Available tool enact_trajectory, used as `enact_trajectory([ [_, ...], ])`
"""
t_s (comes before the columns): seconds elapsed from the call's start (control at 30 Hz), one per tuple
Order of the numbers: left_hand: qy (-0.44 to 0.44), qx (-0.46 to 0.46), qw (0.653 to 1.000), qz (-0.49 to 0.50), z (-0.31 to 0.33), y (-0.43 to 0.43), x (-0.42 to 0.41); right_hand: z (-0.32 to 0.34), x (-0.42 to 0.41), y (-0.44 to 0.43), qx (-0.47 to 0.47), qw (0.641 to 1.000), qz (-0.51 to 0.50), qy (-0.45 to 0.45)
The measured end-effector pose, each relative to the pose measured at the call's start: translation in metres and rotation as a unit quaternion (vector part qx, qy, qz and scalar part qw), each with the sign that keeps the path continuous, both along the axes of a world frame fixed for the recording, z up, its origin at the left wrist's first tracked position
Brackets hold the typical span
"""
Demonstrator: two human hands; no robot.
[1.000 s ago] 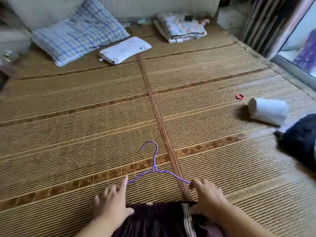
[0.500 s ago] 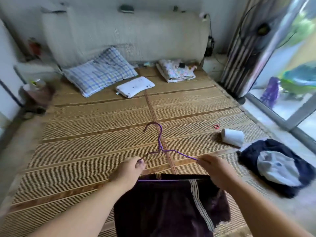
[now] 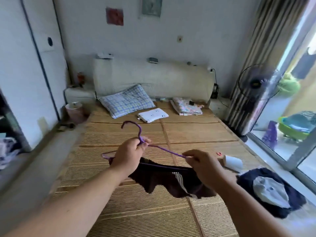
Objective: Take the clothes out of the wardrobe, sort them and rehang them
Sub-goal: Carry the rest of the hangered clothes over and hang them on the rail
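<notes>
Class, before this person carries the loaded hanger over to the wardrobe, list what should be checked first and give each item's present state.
1. Left hand grips the purple hanger just below its hook: ok.
2. Right hand pinches the hanger's right end: ok.
3. Dark garment draped over the bottom bar, lifted off the mat: ok.
4. Garment centred on the bar: cannot tell, the hands hide its ends.
5. Hook free, nothing caught on it: ok.
6. Room inside the wardrobe: cannot tell, no rail in view.

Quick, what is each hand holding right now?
Left hand: grips the purple hanger at its neck.
Right hand: pinches the hanger's right end.
</notes>
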State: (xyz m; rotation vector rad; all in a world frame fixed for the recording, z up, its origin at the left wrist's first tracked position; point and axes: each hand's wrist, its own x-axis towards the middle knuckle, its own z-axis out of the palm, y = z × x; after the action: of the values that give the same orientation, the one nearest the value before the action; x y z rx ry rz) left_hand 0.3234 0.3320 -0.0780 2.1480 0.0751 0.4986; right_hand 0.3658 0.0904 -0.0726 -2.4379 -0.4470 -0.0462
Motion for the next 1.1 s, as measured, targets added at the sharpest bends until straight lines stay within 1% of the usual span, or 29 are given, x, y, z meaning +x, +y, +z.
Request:
enact_trajectory([
  [0.17,-0.009,0.008,0.996,0.089,0.044,0.060,-0.080,0.028,-0.055,0.069,-0.008,0.995,0.082,-0.061],
  [0.4,-0.002,0.041,0.981,0.191,0.078,0.177,-0.193,0.058,-0.124,0.208,-0.065,0.972,0.221,-0.052],
  [0.57,0.004,0.037,0.968,0.247,0.077,0.280,-0.269,0.065,-0.177,0.327,-0.049,0.954,0.290,-0.062],
  [0.67,0.015,0.039,0.967,0.251,0.077,0.342,-0.303,0.064,-0.211,0.402,-0.039,0.945,0.321,-0.056],
  [0.73,0.017,0.034,0.966,0.255,0.077,0.383,-0.324,0.067,-0.230,0.449,-0.028,0.942,0.335,-0.023],
  [0.83,0.014,0.012,0.967,0.253,0.085,0.453,-0.358,0.076,-0.253,0.523,0.025,0.938,0.343,0.039],
  [0.9,0.016,-0.001,0.969,0.245,0.093,0.497,-0.374,0.083,-0.267,0.567,0.038,0.936,0.347,0.053],
  [1.1,0.035,0.002,0.976,0.215,0.121,0.594,-0.381,0.097,-0.285,0.663,0.062,0.948,0.307,0.063],
])
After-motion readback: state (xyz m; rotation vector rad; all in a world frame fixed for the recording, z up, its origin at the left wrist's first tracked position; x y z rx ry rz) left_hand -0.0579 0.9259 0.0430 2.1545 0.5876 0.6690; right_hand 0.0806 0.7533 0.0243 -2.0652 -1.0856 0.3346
